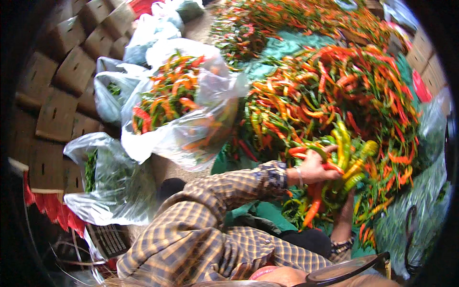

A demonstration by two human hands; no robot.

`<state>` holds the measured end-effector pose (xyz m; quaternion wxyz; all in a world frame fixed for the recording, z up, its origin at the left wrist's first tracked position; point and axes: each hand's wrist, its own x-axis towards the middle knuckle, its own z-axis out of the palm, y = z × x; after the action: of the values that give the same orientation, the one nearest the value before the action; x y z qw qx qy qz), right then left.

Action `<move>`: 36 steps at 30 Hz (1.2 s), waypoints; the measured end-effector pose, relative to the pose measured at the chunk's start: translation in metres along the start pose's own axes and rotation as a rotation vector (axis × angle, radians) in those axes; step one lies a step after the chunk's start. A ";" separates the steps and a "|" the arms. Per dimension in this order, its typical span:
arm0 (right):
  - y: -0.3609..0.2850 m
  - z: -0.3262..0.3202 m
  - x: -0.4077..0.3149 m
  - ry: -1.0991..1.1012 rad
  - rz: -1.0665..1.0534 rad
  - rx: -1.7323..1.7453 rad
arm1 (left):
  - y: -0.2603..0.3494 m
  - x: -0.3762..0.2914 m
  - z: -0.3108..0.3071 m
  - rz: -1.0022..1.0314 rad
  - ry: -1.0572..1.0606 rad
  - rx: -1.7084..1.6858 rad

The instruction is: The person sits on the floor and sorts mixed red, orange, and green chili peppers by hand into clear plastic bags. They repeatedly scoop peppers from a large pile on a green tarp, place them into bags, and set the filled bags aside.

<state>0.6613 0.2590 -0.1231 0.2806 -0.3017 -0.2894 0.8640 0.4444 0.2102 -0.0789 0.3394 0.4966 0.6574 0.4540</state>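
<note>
My left hand (316,166), with a bracelet at its wrist, holds long chili peppers at the near edge of a large heap. A red chili (333,168) lies at its fingertips. My right hand (346,204) reaches up from below, its fingers hidden behind a bunch of yellow-green chilies (343,143), so its grip cannot be seen. Red, orange and green chilies (308,93) make up the heap on green netting or sheeting. Left of the heap, a clear plastic bag (172,138) stands open, partly filled with mixed chilies.
Stacked cardboard boxes (57,114) line the left side. Another plastic bag (118,190) with green contents stands at lower left. A second chili pile (304,18) lies at the top. Clear plastic (416,204) covers green produce at right.
</note>
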 end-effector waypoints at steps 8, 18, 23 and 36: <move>-0.067 0.131 -0.052 0.080 -0.335 -0.204 | 0.102 -0.005 -0.075 0.161 -0.005 -0.121; -0.086 0.394 -0.014 -0.536 -0.377 -0.106 | 0.209 -0.046 -0.327 0.638 0.185 -0.188; -0.018 0.501 0.012 -1.140 -0.066 0.046 | 0.196 -0.147 -0.431 0.399 0.053 -0.294; 0.176 0.558 0.154 -0.787 0.190 -0.794 | -0.061 -0.224 -0.542 -0.091 0.742 0.618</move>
<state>0.1233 0.0567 0.0667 -0.0622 -0.0641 -0.6466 0.7576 -0.0007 -0.1518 0.0563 -0.0618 0.3496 0.8591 0.3687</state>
